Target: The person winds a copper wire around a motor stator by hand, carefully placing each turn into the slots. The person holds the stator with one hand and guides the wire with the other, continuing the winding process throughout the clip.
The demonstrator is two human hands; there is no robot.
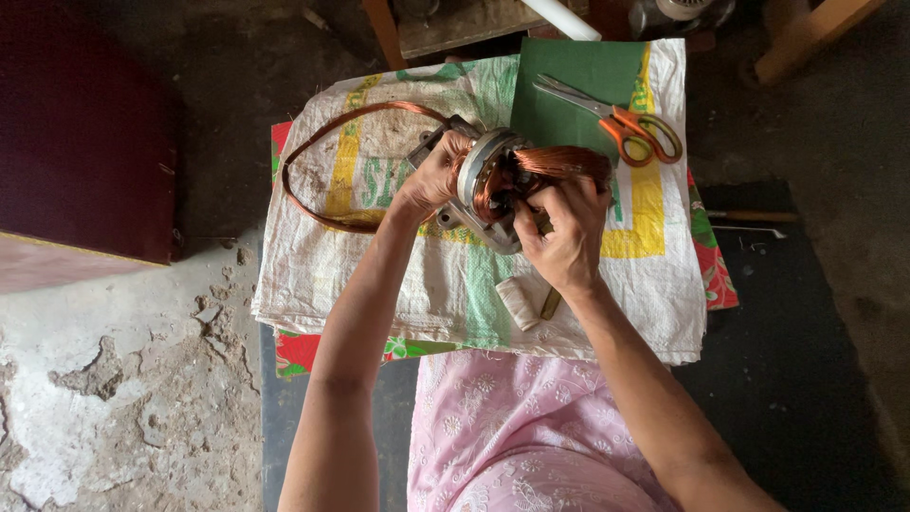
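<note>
- I count one motor stator (488,185), far centre.
- One loose copper wire loop (322,161), left.
- One pair of orange-handled scissors (616,118), far right.
- One thread spool (518,301), near.
- Two hands: left hand (431,180), right hand (564,237).

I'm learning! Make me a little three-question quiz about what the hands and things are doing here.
1. True or false: the scissors lie on the green sheet.
2. Which hand steadies the round metal motor part: A left, B right?
3. Fill in: the wire loop on the sack is ___ coloured.

Key: 1 true. 2 A; the left hand grips it while the right hand works at the coil. 3 copper.
</note>
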